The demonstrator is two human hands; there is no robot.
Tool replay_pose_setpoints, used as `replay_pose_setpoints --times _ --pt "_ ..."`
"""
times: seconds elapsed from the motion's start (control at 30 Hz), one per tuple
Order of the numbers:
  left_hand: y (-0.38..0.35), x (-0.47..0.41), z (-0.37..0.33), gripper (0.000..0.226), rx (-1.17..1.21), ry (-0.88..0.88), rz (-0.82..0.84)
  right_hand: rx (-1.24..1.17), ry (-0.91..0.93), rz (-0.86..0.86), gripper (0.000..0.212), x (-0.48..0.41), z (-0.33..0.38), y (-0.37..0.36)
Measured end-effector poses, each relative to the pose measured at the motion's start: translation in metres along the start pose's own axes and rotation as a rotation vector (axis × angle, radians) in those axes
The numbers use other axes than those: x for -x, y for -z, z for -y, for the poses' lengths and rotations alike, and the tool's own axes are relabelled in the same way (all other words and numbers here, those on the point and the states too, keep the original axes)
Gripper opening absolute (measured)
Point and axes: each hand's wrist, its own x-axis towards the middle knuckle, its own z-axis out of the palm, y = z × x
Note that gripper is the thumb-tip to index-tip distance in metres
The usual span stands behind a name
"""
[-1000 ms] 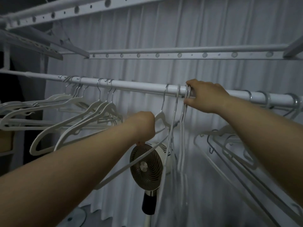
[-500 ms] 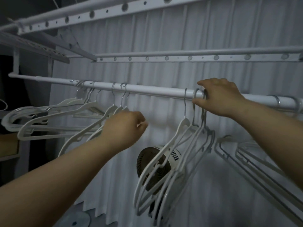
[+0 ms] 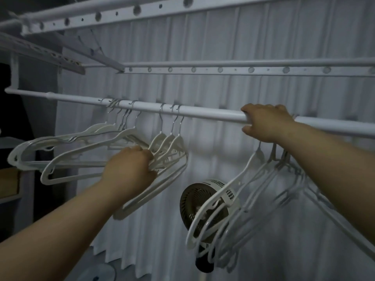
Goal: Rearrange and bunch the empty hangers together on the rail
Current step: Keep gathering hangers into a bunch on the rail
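Observation:
A white rail runs across the view. Three white hangers hang at its middle, and my left hand grips their lower arms. Further left hangs a spread cluster of several white hangers. My right hand is curled over the rail and holds the hooks of a bunch of several hangers, which swing tilted below it. The hooks under that hand are hidden.
A round fan on a stand sits behind the right bunch. White curtains fill the background. Perforated rack bars run above the rail. A wooden shelf edge shows at far left.
My right hand has slid the bunch of hangers rightward along the rail. My left hand let go of the hanger it held and moved left onto the three middle hangers.

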Motion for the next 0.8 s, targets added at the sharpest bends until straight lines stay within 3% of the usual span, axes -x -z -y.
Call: replay_pose_setpoints --times 0.33,0.8 --pt "-0.005 -0.009 0.015 0.031 -0.282 -0.107 -0.068 0.043 0.017 -0.048 0.05 -0.002 -0.004 -0.007" --pt "-0.008 -0.039 -0.004 0.028 0.327 -0.055 0.186 0.046 0.001 -0.068 0.06 0.007 -0.011 -0.009"
